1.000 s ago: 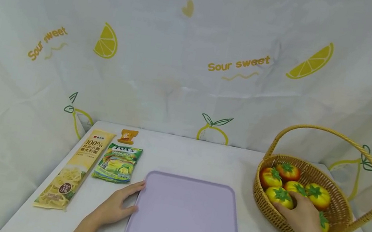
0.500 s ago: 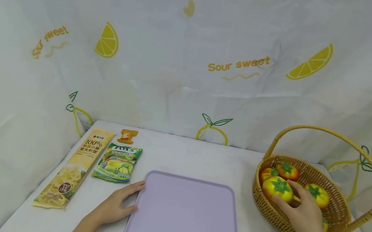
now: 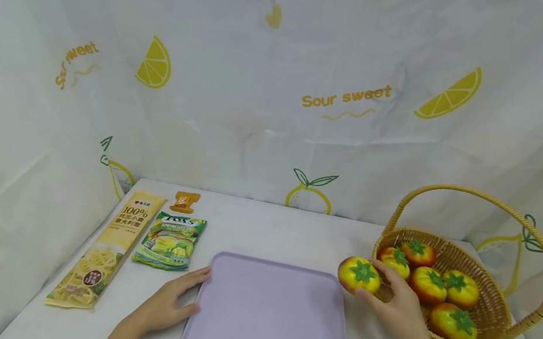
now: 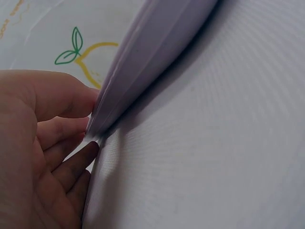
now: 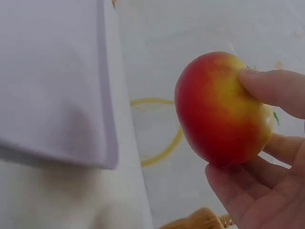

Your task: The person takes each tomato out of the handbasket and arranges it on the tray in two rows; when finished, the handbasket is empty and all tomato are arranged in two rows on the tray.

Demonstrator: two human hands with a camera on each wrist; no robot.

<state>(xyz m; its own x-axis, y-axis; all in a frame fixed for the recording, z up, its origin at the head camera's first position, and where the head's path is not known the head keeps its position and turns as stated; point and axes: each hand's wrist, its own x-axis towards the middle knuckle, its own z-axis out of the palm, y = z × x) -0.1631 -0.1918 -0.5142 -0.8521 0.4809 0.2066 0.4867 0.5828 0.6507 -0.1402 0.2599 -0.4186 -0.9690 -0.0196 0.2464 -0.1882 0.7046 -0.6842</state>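
Observation:
My right hand [image 3: 401, 308] pinches a yellow-and-red tomato [image 3: 359, 276] with a green leafy top, held in the air between the basket and the tray's far right corner. In the right wrist view, thumb and fingers press the tomato [image 5: 221, 109] from opposite sides. A woven basket [image 3: 397, 315] with a tall handle holds several similar tomatoes [image 3: 454, 323]. My left hand [image 3: 167, 302] rests at the left edge of the lilac tray [image 3: 271, 318], its fingertips touching the rim. Seen in the left wrist view, those fingers lie along the tray's side [image 4: 143, 67].
Left of the tray lie a long pasta packet [image 3: 106, 250], a green candy bag [image 3: 170, 241] and a small orange-brown packet [image 3: 184, 201]. A white lemon-print cloth [image 3: 256, 131] hangs behind the white table [image 3: 262, 227].
My right hand has lifted one tomato out of the basket and carried it left toward the tray. Those left behind now show more fully. The left hand has stayed in place.

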